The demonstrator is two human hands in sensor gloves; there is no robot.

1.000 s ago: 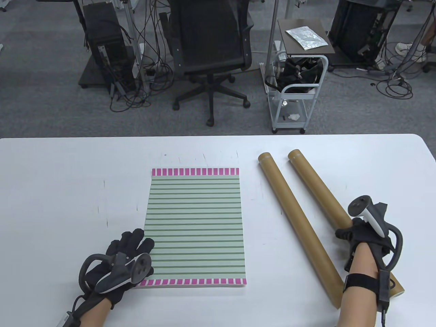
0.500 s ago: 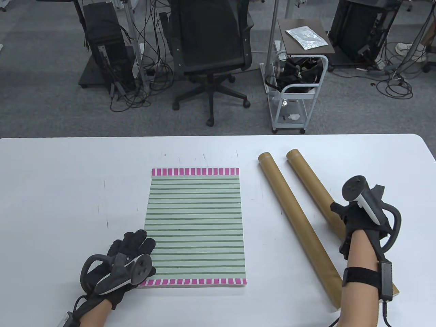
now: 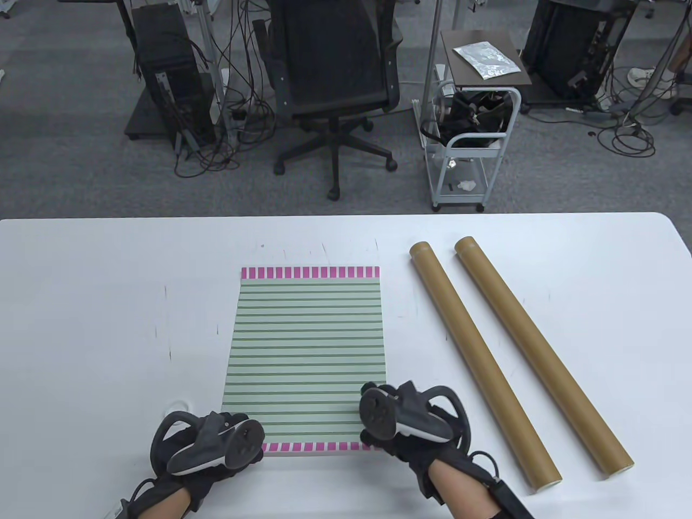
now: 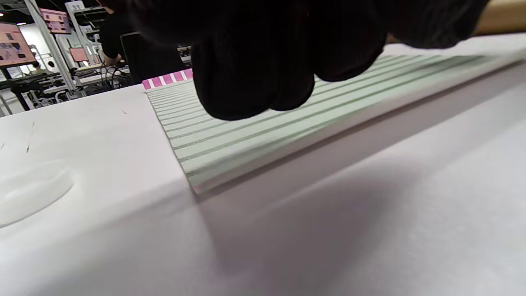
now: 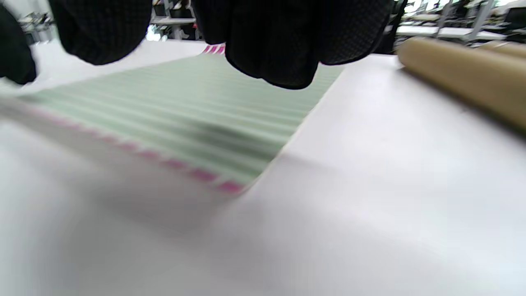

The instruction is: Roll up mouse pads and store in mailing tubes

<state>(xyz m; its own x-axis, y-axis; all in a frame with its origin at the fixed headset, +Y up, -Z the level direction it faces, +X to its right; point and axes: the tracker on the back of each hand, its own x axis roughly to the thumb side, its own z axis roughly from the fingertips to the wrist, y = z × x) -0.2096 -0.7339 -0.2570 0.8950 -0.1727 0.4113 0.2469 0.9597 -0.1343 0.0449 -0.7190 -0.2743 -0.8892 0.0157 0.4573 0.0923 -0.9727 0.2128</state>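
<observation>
Right hand [image 3: 408,427] now off tube [image 3: 540,357], at mouse pad [image 3: 308,346].

Matt brown cardboard tubes [image 3: 478,354]

A white surface [image 3: 108,324] carries a flat green-striped mouse pad [image 3: 308,357] with pink-checked ends, lying near the middle. Just right of it, two brown cardboard tubes [image 3: 481,359] [image 3: 540,357] lie side by side, apart, angled alike.
</observation>
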